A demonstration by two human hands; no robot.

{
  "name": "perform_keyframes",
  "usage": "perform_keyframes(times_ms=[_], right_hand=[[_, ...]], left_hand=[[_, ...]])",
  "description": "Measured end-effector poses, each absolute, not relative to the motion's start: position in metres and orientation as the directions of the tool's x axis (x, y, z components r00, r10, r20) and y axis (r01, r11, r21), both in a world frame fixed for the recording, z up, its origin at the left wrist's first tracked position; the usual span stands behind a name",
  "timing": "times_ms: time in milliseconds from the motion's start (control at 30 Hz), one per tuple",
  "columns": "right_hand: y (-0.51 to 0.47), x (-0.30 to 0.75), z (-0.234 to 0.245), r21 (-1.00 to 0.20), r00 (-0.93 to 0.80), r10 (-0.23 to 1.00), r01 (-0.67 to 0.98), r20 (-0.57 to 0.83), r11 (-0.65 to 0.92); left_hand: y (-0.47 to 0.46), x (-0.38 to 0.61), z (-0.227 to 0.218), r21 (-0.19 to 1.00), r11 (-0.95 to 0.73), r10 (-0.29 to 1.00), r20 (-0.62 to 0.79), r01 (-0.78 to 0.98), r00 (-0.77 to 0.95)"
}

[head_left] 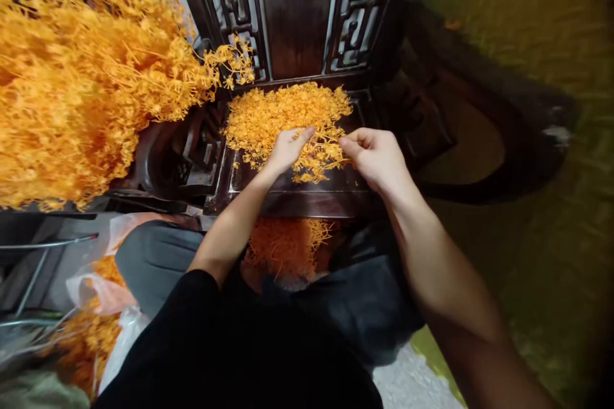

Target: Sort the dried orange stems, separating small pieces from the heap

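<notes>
A heap of small orange sprigs (283, 112) lies on the seat of a dark carved wooden chair (307, 195). My left hand (286, 148) rests at the heap's near edge, fingers curled round a few orange strands. My right hand (377, 156) is just to the right, thumb and fingers pinched on strands at the same edge. The two hands are a few centimetres apart. More orange sprigs (285, 246) sit below the seat's front edge, between my knees.
A big bunch of orange branched stems (81, 83) fills the upper left. A plastic bag with orange material (96, 307) lies at lower left beside metal rods (43, 249). The chair's carved back (297, 13) stands behind the heap. Another dark chair (480, 134) is at right.
</notes>
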State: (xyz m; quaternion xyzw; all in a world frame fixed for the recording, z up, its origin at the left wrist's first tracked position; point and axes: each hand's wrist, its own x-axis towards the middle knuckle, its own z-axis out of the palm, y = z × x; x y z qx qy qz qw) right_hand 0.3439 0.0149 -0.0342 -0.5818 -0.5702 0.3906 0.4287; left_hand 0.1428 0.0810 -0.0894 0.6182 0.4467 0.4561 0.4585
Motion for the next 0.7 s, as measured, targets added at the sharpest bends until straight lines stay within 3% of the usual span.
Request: perform_keyframes(times_ms=[100, 267, 433, 567, 633, 700], right_hand=[[0.022, 0.344, -0.04, -0.94, 0.06, 0.998, 0.34, -0.003, -0.024], [0.027, 0.334, -0.044, -0.872, 0.063, 0.998, 0.489, -0.004, -0.035], [0.023, 0.346, -0.046, -0.854, 0.159, 0.986, 0.519, 0.05, -0.041], [0.03, 0.358, -0.055, -0.896, 0.281, 0.953, 0.443, 0.112, -0.025], [0.036, 0.356, -0.059, -0.891, 0.258, 0.959, 0.454, 0.118, -0.013], [0.042, 0.35, -0.062, -0.878, 0.236, 0.965, 0.478, 0.113, -0.014]], left_hand=[[0.092, 0.15, -0.096, 0.967, -0.185, 0.976, 0.158, 0.178, 0.152], [0.115, 0.145, -0.095, 0.858, -0.218, 0.976, 0.202, 0.465, 0.086], [0.157, 0.115, -0.096, 0.755, 0.085, 0.964, 0.103, 0.65, -0.246], [0.171, 0.097, -0.096, 0.636, 0.122, 0.991, -0.032, 0.762, -0.132], [0.166, 0.093, -0.095, 0.62, 0.106, 0.993, -0.11, 0.777, -0.048], [0.156, 0.092, -0.091, 0.648, 0.086, 0.995, -0.101, 0.756, -0.026]])
